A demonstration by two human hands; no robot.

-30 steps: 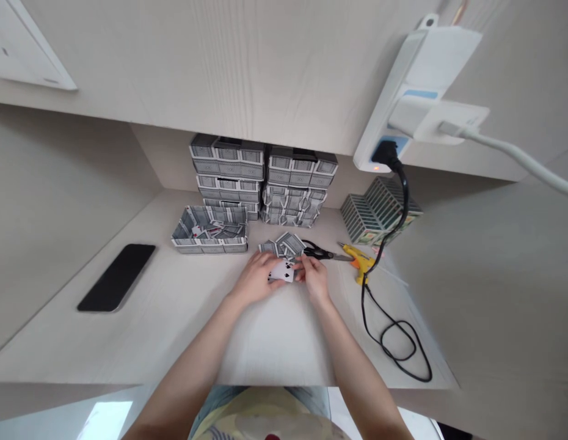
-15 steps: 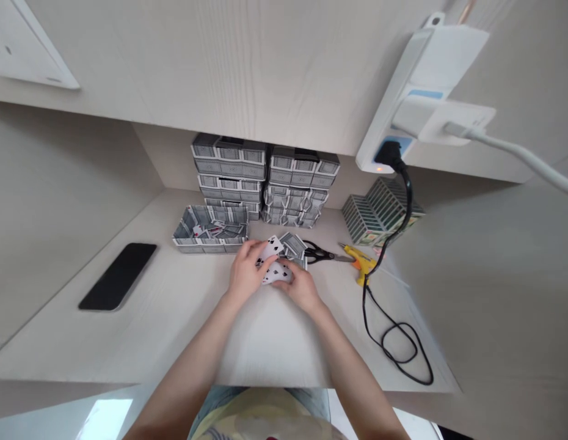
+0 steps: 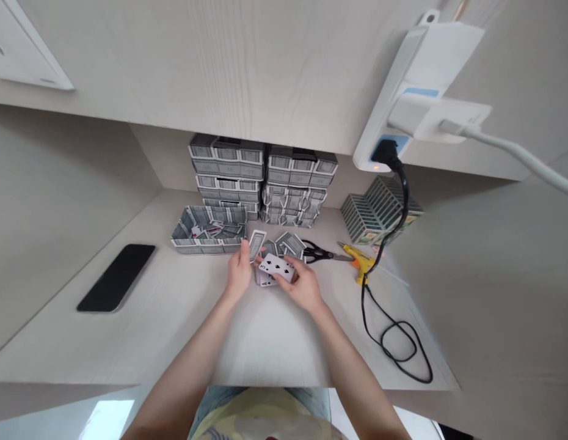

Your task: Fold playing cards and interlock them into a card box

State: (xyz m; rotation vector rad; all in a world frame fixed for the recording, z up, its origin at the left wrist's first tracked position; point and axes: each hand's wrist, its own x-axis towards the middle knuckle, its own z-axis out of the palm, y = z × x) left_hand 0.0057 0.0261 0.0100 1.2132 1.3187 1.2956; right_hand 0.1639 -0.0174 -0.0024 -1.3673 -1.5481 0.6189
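My left hand [image 3: 239, 269] grips a playing card [image 3: 257, 244] that stands tilted with its grey patterned back showing. In my right hand [image 3: 305, 283] a playing card with spades [image 3: 276, 266] lies face up between thumb and fingers. Under it, another face-up card [image 3: 265, 282] pokes out at the lower left; whether it is held or lies on the desk I cannot tell. Just beyond my hands is a loose pile of face-down cards [image 3: 293, 243]. Left of it stands an open box built of folded cards [image 3: 208, 249], with small card pieces inside.
Stacked card boxes [image 3: 226, 165] stand against the back wall. Scissors [image 3: 327, 253] and a yellow glue gun [image 3: 363, 263] with a looped black cord [image 3: 398, 342] lie at right. Striped boxes [image 3: 380, 211] stand behind them. A phone [image 3: 116, 278] lies at left. A power strip [image 3: 403, 98] hangs above.
My left hand has drawn back slightly left and turned a card so its back shows. The card in my right hand now lies flatter, face up.
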